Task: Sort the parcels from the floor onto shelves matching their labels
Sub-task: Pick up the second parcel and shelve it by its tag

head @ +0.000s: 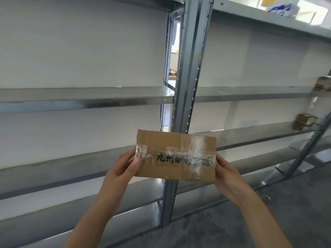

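I hold a flat brown cardboard parcel (174, 155) in front of me, in front of the grey metal shelving (86, 99). Clear tape crosses its face over dark printed characters. My left hand (125, 166) grips the parcel's left edge, thumb on the front. My right hand (226, 171) grips its right edge from behind. The parcel hangs in the air at about the height of the second shelf from the floor, in front of the upright post (186, 97) between two shelf bays.
Small brown parcels lie at the far right on two shelves (322, 85) (304, 122). A white and blue package (281, 8) sits on the top right shelf. White sheets lie on the grey concrete floor (302, 168) at the right.
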`<state>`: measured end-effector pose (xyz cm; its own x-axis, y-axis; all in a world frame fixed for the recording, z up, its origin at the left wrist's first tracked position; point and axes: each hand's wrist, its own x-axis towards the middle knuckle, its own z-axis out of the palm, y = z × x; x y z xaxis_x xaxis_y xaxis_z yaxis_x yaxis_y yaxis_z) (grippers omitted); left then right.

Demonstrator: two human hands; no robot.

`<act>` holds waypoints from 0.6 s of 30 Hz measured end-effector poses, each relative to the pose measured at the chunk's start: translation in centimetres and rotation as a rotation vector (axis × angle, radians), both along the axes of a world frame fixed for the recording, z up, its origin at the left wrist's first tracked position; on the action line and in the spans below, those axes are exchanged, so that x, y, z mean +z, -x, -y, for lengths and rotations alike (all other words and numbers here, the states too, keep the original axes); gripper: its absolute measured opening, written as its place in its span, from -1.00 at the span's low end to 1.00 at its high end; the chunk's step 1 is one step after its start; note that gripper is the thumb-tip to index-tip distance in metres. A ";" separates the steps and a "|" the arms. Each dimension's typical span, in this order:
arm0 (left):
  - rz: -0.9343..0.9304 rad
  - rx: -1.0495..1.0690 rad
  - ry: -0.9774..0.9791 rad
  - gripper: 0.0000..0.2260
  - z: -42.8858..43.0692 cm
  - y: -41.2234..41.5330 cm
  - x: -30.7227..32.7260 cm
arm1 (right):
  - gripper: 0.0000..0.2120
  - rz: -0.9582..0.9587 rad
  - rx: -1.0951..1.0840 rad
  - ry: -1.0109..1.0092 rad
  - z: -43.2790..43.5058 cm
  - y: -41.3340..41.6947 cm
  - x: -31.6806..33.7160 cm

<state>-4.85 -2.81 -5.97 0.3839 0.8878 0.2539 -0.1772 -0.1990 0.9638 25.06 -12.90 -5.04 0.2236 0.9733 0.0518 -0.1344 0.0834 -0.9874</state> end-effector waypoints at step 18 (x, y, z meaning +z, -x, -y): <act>0.371 -0.170 0.445 -0.52 -5.8 -0.5 -5.8 | -0.63 -0.034 -0.128 -0.127 -2.3 5.3 3.0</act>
<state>-4.31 3.02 -11.79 0.4869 0.8733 0.0162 -0.5116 0.2701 0.8157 19.77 -10.61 -2.06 0.3489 0.9229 0.1629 -0.1480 0.2259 -0.9629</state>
